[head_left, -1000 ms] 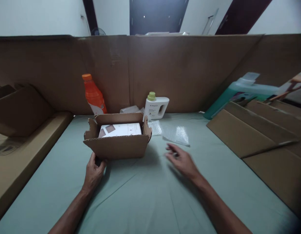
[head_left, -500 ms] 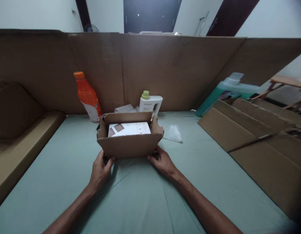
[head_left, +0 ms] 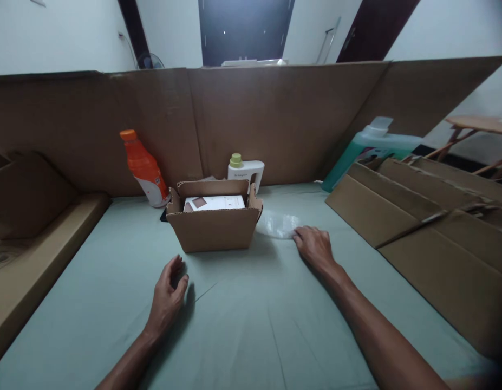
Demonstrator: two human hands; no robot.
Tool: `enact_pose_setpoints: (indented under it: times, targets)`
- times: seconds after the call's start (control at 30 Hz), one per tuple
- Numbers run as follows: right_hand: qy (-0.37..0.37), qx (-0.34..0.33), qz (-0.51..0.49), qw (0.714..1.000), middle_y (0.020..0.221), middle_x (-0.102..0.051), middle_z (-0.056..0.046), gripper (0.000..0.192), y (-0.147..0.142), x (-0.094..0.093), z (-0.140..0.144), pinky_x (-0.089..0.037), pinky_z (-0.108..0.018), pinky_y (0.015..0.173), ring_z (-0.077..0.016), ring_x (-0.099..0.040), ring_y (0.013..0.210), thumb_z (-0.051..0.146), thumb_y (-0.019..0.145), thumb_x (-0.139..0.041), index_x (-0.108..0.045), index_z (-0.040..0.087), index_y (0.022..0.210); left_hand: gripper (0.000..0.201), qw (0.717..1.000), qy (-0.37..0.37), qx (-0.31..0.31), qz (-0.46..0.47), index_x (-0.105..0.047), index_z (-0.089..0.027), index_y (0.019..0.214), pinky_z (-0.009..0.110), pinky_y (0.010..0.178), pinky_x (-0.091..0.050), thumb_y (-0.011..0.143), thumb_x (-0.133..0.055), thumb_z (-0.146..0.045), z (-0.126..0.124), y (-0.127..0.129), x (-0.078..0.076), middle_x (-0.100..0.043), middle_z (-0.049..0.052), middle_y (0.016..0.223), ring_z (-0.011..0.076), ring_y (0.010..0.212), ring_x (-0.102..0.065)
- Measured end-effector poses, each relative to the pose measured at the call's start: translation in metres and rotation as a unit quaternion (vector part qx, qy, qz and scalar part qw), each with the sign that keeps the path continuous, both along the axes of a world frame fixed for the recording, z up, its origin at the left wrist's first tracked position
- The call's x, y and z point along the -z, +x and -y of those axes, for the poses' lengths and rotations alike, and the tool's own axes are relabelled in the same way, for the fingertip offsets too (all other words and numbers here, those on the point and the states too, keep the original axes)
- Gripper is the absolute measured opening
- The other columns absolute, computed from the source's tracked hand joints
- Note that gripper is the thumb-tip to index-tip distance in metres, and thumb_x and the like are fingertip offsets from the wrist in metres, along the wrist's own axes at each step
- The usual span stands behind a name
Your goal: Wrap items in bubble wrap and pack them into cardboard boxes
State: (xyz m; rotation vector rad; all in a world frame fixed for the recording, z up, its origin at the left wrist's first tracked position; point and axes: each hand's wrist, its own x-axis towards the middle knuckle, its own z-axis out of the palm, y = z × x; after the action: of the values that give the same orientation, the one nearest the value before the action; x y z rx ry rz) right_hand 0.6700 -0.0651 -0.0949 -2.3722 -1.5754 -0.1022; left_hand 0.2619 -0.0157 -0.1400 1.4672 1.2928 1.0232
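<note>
An open cardboard box [head_left: 216, 232] stands upright on the pale green cloth, its flaps raised. Inside it lies a white box [head_left: 226, 202] with brown squares printed on it. My left hand [head_left: 169, 290] rests near the box's front left corner, apart from it, with thumb and fingers spread and nothing between them. To the right of the box, my right hand [head_left: 314, 246] has its fingers closed on the near right edge of a sheet of clear bubble wrap [head_left: 277, 225]. The wrap's left end is hidden behind the cardboard box.
Behind the box stand an orange bottle [head_left: 143, 168] and a white bottle with a green cap [head_left: 246, 172]. A green jug [head_left: 356, 149] leans at the back right, behind folded cardboard [head_left: 397, 206]. A cardboard wall [head_left: 291, 119] closes the far side; more cardboard [head_left: 51, 238] lies left.
Both hands have let go of the cardboard box. My right hand has moved right and away from me to the bubble wrap; my left hand has drawn slightly back.
</note>
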Motion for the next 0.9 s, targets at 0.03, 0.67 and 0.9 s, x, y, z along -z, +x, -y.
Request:
enact_pose_setpoints:
  times: [0.03, 0.67, 0.9]
  targets:
    - [0.002, -0.005, -0.002, 1.000, 0.098, -0.075, -0.015, 0.023, -0.002, 0.000, 0.016, -0.043, -0.046, 0.088, -0.0327, -0.066, 0.098, 0.020, 0.086, -0.051, -0.073, 0.018, 0.089, 0.058, 1.000, 0.001, 0.002, -0.007, -0.053, -0.018, 0.135, 0.051, 0.112, -0.042, 0.083, -0.064, -0.042, 0.010, -0.002, 0.000, -0.059, 0.018, 0.139, 0.0293, 0.127, -0.058]
    - [0.113, -0.131, -0.266, 0.948, 0.081, -0.073, -0.003, 0.018, -0.122, 0.018, 0.110, -0.052, -0.037, 0.072, -0.0228, -0.068, 0.076, 0.036, 0.094, -0.054, -0.065, 0.026, 0.084, 0.083, 0.984, -0.170, 0.043, 0.043, -0.052, -0.012, 0.136, 0.034, 0.083, -0.058, 0.068, -0.072, -0.055, 0.062, 0.006, -0.015, -0.073, 0.015, 0.114, 0.0268, 0.099, -0.071]
    - [0.072, -0.045, -0.207, 0.975, 0.093, -0.075, -0.006, 0.028, -0.045, -0.009, 0.035, -0.053, -0.036, 0.076, -0.0237, -0.070, 0.082, 0.040, 0.087, -0.057, -0.067, 0.023, 0.107, 0.098, 0.988, -0.115, -0.002, -0.107, -0.044, -0.014, 0.145, 0.036, 0.066, -0.057, 0.068, -0.071, -0.068, 0.036, -0.045, -0.025, -0.072, 0.012, 0.102, 0.0243, 0.076, -0.069]
